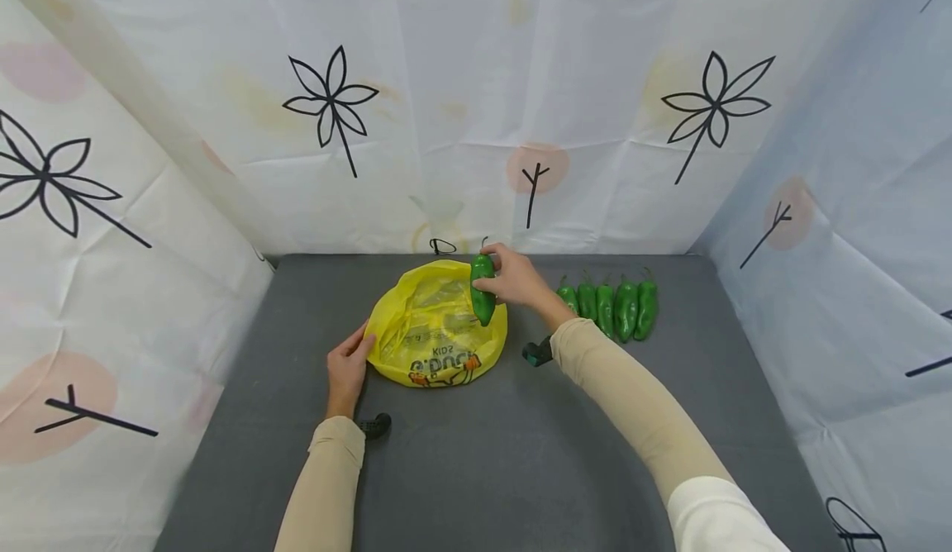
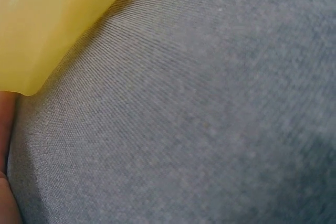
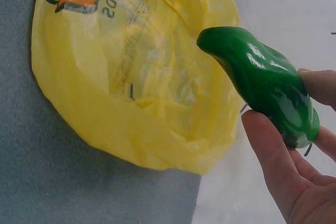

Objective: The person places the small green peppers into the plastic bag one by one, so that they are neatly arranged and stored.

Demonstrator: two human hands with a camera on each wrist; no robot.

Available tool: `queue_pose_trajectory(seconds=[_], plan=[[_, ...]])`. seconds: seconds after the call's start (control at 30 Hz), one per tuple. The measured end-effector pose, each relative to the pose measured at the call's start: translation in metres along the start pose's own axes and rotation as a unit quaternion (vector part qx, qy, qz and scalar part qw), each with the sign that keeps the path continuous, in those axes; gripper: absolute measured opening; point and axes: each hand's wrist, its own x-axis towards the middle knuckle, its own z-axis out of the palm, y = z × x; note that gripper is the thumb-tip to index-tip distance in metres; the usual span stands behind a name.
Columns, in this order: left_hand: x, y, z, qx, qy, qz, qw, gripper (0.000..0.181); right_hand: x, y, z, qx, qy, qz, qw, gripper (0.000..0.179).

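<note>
A yellow plastic bag [image 1: 394, 345] with printed lettering lies on the grey table, its mouth spread wide. At its left rim my left hand [image 1: 348, 370] pinches the edge between thumb and fingers; the left wrist view catches only a bit of finger beside the yellow bag [image 2: 58, 19]. A glossy green pepper [image 3: 262, 77] is held between the thumb and fingers of my right hand [image 1: 515, 278]. In the head view this pepper [image 1: 483, 292] hangs stem up over the bag's right rim, tip downward.
To the right, several green peppers [image 1: 626, 308] lie side by side in a row, partly behind my right forearm. White printed cloth [image 1: 461, 122] stands behind the grey table [image 1: 476, 469] and along both sides.
</note>
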Motion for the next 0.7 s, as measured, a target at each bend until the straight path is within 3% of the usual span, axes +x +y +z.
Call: queue_pose_trajectory(seconds=[0.33,0.7], plan=[[0.001,-0.002,-0.001,0.017,0.006,-0.013,0.9998,0.058,0.006,-0.001,0.022,0.023,-0.006,-0.016,0.9996,0.066],[0.003,-0.004,0.002,0.002,0.009,-0.016,0.9998,0.057,0.014,-0.004,0.038,0.032,-0.019,-0.011,0.9992,0.067]])
